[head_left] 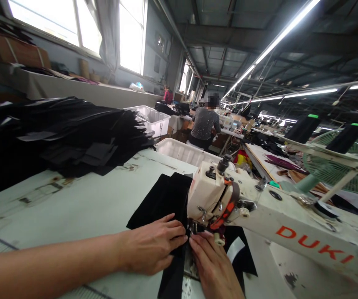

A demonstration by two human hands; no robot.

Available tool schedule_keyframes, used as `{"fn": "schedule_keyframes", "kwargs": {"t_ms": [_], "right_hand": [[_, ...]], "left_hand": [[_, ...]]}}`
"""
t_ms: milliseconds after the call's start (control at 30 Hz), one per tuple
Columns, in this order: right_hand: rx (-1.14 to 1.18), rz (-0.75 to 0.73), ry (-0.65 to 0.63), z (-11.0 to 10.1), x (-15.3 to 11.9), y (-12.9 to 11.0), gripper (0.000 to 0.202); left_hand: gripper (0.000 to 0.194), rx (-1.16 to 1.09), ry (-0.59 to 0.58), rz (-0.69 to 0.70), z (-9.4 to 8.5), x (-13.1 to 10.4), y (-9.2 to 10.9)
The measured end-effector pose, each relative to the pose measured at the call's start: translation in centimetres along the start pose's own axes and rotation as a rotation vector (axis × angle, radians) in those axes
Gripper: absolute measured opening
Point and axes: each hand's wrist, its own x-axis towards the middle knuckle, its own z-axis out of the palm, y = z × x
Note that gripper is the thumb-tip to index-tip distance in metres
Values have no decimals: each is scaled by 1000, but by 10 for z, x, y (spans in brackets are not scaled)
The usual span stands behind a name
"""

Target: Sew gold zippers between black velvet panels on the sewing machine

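Observation:
Black fabric pieces [161, 199] lie on the bed of a sewing machine [211, 195] and pass beneath its needle area. My left hand [154, 245] rests on the fabric just left of the presser foot, fingers stretched and palm down. Close to the foot on the near right side, my right hand [211, 263] presses on the cloth with its fingers extended. Both hands' fingertips nearly meet in front of the needle. A small pale patch [235, 248] shows on the black fabric right of my right hand. The needle itself is hard to make out.
A large heap of black fabric pieces [72, 133] covers the table's left back. White plastic bins [185, 150] stand beyond the table edge. Black thread cones [303, 128] and a green fan [334, 162] are at right. A person [204, 124] sits ahead, facing away.

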Motion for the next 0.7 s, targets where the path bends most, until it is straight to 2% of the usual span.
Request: {"fn": "schedule_keyframes", "kwargs": {"t_ms": [233, 700], "right_hand": [[-55, 17, 16, 20, 2, 2, 33], [-63, -18, 31, 21, -1, 4, 35]], "left_hand": [[40, 16, -14, -1, -3, 7, -4], [38, -2, 43, 46, 4, 6, -15]]}}
